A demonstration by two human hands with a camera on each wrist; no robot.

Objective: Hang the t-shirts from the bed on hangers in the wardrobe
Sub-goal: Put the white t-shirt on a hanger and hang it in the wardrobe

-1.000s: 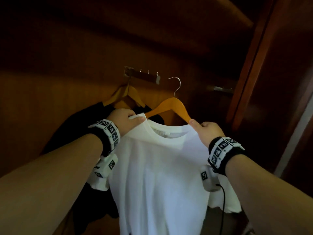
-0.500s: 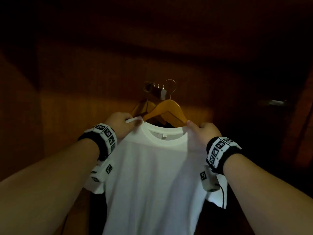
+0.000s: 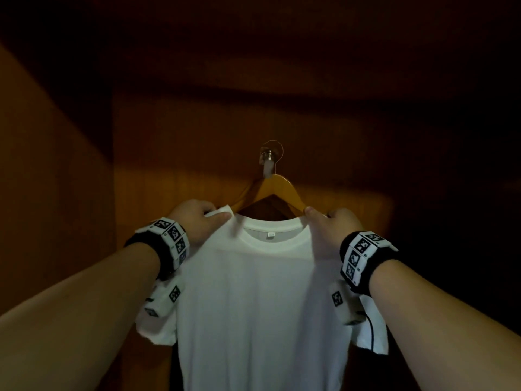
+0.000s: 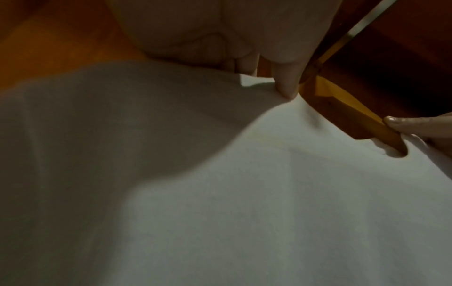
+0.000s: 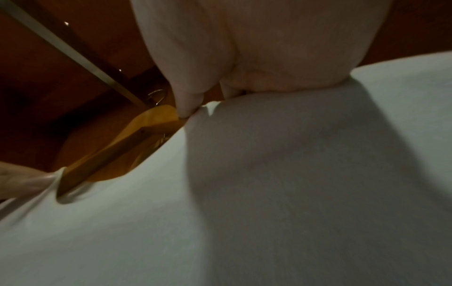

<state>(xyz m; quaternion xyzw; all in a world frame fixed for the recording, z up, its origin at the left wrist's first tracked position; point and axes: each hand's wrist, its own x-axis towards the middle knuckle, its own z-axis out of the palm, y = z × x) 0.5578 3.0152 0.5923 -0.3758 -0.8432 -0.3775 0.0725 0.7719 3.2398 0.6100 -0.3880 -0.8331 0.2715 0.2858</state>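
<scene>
The left hand (image 3: pixel 197 221) pinches the left shoulder of the white t-shirt (image 3: pixel 259 306), thumb on the front of the cloth and curled fingers behind it; the left wrist view shows its thumb tip pressing the fabric just beside the hanger's arm. The right hand (image 3: pixel 332 230) pinches the right shoulder in the same way, its thumb right at the point where the wooden hanger (image 3: pixel 277 187) disappears under the collar. Both hands sit level, on either side of the neckline, about equally near the hanger.

The t-shirt hangs straight down between the forearms, its long axis vertical, collar up and facing the person. The hanger's two arms slope down from its metal hook (image 3: pixel 272 152) into the neck opening, so the shirt is already threaded on it. The hook stands directly above and beyond the hands, at the wardrobe rail's end bracket (image 3: pixel 266 162); the head view does not settle whether it has caught. In the right wrist view the rail (image 5: pixel 73 52) runs diagonally overhead, with the hook close under it.

The coming move probably depends on that vertical line: hook over rail, then both hands releasing downward. A second, darker hanger shows just behind.
</scene>
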